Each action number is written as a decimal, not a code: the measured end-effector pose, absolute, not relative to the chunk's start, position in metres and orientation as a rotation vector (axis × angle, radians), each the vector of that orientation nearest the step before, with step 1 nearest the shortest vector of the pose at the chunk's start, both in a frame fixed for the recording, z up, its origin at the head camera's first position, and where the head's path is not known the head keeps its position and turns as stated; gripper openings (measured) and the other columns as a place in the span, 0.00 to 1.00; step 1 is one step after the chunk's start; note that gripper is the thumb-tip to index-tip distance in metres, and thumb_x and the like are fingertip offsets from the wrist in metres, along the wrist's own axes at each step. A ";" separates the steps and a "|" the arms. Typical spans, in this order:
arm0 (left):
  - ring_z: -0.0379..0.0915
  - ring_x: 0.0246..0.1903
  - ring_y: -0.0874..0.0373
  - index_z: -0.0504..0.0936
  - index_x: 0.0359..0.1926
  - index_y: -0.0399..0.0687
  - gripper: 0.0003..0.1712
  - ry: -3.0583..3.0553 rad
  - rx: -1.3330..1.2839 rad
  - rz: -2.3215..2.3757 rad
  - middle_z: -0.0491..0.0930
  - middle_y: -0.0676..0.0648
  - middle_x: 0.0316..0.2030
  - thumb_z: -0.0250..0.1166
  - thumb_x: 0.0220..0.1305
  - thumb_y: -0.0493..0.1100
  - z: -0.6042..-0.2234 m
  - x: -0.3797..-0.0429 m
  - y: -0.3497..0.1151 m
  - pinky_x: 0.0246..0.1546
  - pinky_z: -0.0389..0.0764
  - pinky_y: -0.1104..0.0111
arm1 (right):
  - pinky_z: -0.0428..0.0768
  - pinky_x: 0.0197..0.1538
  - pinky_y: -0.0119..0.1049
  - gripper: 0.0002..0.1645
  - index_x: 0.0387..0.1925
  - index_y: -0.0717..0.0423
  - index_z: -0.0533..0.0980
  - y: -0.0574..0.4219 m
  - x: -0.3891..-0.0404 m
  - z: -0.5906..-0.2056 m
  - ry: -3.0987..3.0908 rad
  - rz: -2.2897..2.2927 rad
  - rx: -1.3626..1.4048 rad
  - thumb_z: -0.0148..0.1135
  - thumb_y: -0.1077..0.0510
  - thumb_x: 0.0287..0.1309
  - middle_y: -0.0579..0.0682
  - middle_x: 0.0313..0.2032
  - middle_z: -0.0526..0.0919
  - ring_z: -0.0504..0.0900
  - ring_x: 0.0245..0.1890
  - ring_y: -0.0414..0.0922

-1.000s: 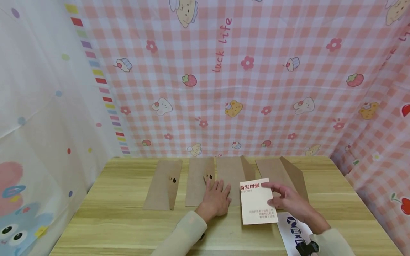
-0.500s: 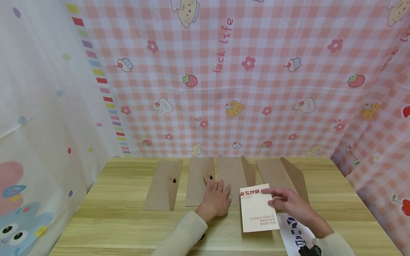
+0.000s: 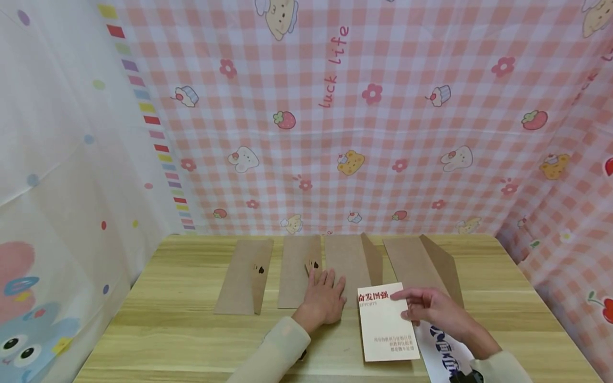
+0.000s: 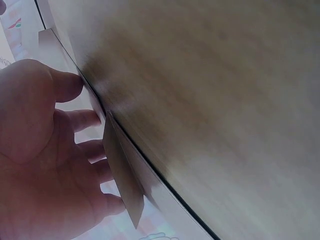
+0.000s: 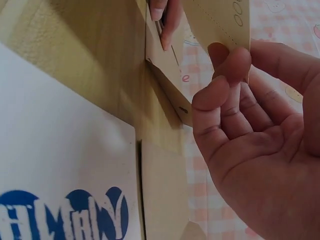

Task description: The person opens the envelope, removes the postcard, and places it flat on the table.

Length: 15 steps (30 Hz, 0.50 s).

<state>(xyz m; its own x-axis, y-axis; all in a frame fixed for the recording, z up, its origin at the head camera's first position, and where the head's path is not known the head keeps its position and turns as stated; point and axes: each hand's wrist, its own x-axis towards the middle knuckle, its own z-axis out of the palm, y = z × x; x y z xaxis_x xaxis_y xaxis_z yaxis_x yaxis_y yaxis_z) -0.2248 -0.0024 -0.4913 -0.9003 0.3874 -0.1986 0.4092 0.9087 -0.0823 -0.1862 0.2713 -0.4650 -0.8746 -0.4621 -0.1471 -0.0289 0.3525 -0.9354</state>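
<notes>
My right hand (image 3: 445, 314) pinches a cream card (image 3: 387, 327) by its right edge, with red and small brown Chinese characters on its face. In the right wrist view the card's back (image 5: 220, 22) shows a dotted line and small ovals. My left hand (image 3: 322, 299) lies flat with fingers spread over the near parts of two brown paper envelopes, the second (image 3: 294, 271) and third (image 3: 345, 258) from the left. A raised flap (image 4: 122, 175) stands beside its fingers in the left wrist view.
Another brown envelope (image 3: 239, 276) lies far left, and one more (image 3: 409, 255) lies behind my right hand, its flap folded out to the right. A white sheet (image 5: 65, 125) with blue lettering lies under my right wrist. A pink checked cloth (image 3: 335, 133) hangs behind the wooden table (image 3: 158, 330).
My right hand has brought the card down and nearer to me, a little at a time. My left hand and the envelopes stay where they were.
</notes>
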 end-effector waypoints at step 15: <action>0.50 0.75 0.50 0.56 0.77 0.59 0.32 2.898 0.605 -0.174 0.53 0.46 0.77 0.44 0.77 0.58 -0.493 -0.225 -0.002 0.74 0.46 0.47 | 0.79 0.30 0.34 0.24 0.59 0.70 0.73 0.271 -0.182 -0.480 2.155 -1.555 -0.531 0.61 0.65 0.62 0.52 0.30 0.78 0.78 0.26 0.39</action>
<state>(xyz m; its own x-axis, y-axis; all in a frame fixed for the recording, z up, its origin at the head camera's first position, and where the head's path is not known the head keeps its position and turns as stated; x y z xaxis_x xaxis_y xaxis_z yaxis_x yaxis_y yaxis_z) -0.2245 -0.0025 -0.4925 -0.9018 0.3857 -0.1948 0.4062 0.9105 -0.0778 -0.1820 0.2715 -0.4804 -0.8349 -0.5375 -0.1181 -0.0575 0.2987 -0.9526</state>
